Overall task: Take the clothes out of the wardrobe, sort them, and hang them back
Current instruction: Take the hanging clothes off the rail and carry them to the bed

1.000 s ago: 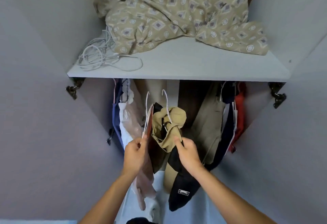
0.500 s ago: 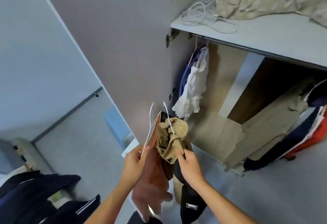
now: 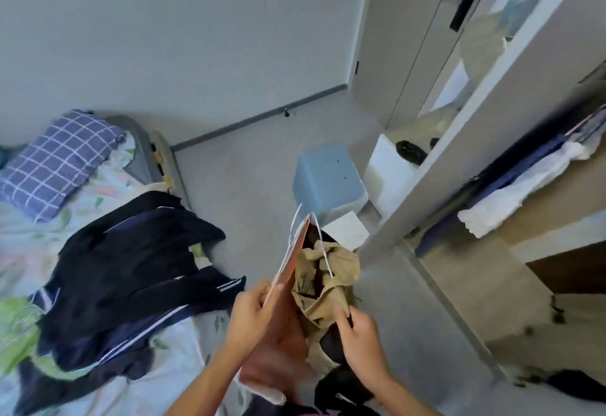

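— What is seen in the head view, starting with what holds things?

— An open grey wardrobe is seen at right; dark blue and white garments are hung inside it, blurred. A pale blue plastic bin is turned upside down on the floor, beside a white box in which something dark is lodged.

— And the hands?

— A salmon-pink garment on a white wire hanger is pinched at its edge by the left hand, thumb and fingers closed on the cloth. A crumpled khaki garment over a black one, also on a white wire hanger, is gripped by the right hand with curled fingers. Both bundles are held upright, touching, above the floor between bed and wardrobe.

— The surfaces and the room?

— A bed with a floral sheet is seen at left; a blue checked pillow lies at its head, and a heap of dark navy clothes with white stripes is spread across it. The floor is grey carpet, the walls pale grey.

— Edges, and room for moving?

— The navy heap reaches the bed's near edge, close to the left hand. A strip of open carpet runs between bed and bin toward the far wall.
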A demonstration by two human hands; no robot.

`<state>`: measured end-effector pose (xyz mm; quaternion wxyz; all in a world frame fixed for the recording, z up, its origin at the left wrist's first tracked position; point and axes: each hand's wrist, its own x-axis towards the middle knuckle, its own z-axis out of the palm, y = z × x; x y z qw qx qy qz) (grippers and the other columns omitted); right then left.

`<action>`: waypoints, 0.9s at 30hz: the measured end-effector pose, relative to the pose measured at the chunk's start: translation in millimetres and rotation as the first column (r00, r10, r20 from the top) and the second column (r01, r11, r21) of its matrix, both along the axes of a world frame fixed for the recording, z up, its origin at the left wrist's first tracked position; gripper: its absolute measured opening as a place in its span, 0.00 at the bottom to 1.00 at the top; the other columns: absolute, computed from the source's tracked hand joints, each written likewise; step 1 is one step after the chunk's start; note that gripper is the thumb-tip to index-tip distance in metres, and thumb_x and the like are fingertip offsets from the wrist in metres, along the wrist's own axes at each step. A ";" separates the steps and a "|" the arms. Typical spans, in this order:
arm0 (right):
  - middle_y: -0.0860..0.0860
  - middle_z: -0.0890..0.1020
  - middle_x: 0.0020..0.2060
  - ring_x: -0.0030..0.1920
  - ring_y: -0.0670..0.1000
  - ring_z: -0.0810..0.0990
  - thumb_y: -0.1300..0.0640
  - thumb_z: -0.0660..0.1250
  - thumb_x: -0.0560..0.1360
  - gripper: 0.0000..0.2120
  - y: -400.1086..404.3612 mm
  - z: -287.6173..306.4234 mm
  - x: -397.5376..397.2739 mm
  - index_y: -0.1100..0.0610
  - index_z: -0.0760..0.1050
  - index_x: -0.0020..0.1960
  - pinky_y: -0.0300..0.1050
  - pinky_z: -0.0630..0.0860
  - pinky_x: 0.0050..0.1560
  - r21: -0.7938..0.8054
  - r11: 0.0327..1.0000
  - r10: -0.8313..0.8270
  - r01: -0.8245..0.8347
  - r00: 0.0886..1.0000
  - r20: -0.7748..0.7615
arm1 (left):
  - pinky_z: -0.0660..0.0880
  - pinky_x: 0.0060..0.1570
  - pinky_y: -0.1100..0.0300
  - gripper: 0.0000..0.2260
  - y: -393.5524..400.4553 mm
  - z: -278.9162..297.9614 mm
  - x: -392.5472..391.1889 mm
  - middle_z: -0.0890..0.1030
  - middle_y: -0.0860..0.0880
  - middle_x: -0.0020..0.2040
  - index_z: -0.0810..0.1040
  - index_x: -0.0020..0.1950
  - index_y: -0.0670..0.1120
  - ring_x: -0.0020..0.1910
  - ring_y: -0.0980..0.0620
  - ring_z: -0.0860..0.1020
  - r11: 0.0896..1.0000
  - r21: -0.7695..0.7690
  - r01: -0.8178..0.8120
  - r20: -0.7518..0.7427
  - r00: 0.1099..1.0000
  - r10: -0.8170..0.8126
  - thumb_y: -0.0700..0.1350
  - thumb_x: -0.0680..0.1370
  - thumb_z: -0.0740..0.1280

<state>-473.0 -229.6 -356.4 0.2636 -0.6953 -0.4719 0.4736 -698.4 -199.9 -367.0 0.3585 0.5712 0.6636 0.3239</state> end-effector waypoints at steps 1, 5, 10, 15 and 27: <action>0.42 0.68 0.23 0.28 0.43 0.67 0.51 0.64 0.84 0.23 11.2 4.0 -19.1 0.49 0.64 0.31 0.40 0.62 0.33 0.001 1.000 0.021 -0.021 1.000 -0.017 | 0.61 0.32 0.53 0.24 4.0 -1.6 -19.7 0.62 0.57 0.29 0.61 0.33 0.53 0.30 0.57 0.61 1.000 0.004 -0.028 0.007 1.000 0.028 0.63 0.83 0.63; 0.43 0.62 0.24 0.28 0.43 0.62 0.49 0.64 0.84 0.24 60.5 17.6 -91.6 0.52 0.61 0.33 0.40 0.59 0.31 0.036 0.997 0.066 -0.063 0.996 -0.065 | 0.59 0.31 0.59 0.23 27.7 14.7 -89.2 0.65 0.56 0.28 0.62 0.32 0.55 0.29 0.55 0.64 0.994 0.038 -0.105 -0.014 0.994 0.106 0.64 0.82 0.62; 0.43 0.63 0.23 0.28 0.43 0.62 0.51 0.64 0.85 0.24 117.5 33.1 -171.4 0.52 0.59 0.32 0.41 0.59 0.31 0.101 0.982 0.169 -0.160 0.982 -0.086 | 0.65 0.33 0.60 0.20 53.6 34.7 -158.7 0.72 0.57 0.30 0.69 0.35 0.53 0.31 0.56 0.70 0.969 0.030 -0.247 -0.005 0.969 0.247 0.59 0.84 0.64; 0.43 0.65 0.23 0.28 0.43 0.65 0.50 0.63 0.85 0.23 183.3 37.3 -233.5 0.54 0.62 0.33 0.38 0.64 0.31 0.141 0.954 0.283 -0.266 0.952 -0.114 | 0.63 0.33 0.58 0.21 93.3 35.0 -208.5 0.68 0.56 0.30 0.64 0.35 0.49 0.31 0.56 0.66 0.921 0.043 -0.387 -0.009 0.922 0.387 0.56 0.84 0.65; 0.45 0.67 0.24 0.28 0.47 0.67 0.48 0.61 0.85 0.24 353.3 32.2 -353.7 0.54 0.64 0.32 0.49 0.66 0.33 0.202 0.814 0.574 -0.544 0.806 -0.141 | 0.64 0.36 0.55 0.24 198.7 43.8 -299.0 0.65 0.54 0.32 0.66 0.39 0.42 0.34 0.57 0.64 0.705 0.061 -0.707 -0.005 0.706 0.708 0.60 0.84 0.64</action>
